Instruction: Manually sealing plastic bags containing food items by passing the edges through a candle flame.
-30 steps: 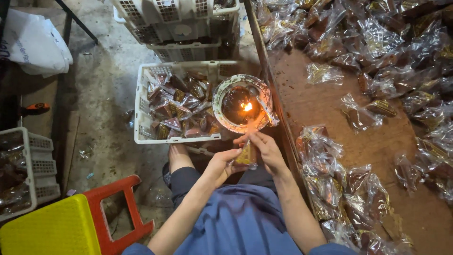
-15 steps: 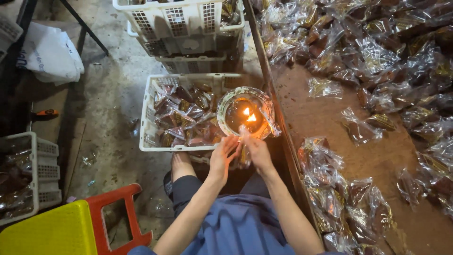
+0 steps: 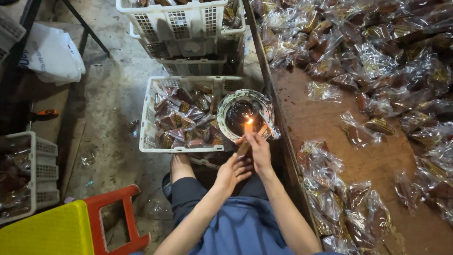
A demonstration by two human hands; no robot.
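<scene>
Left hand [image 3: 231, 172]: fingers curled, pinching lower end of small wrapped packet [image 3: 244, 147]. Right hand [image 3: 258, 150]: closed on its upper end, beside candle flame [image 3: 248, 123] in round bowl [image 3: 225, 108], at white crate's [image 3: 148, 141] right edge.

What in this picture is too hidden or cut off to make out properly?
Head view:
- Small packet: mostly covered by the left hand and right hand.
- Bowl: its dark inside is unreadable behind the flame.
- Stacked crates: contents cut off by the top edge.
</scene>
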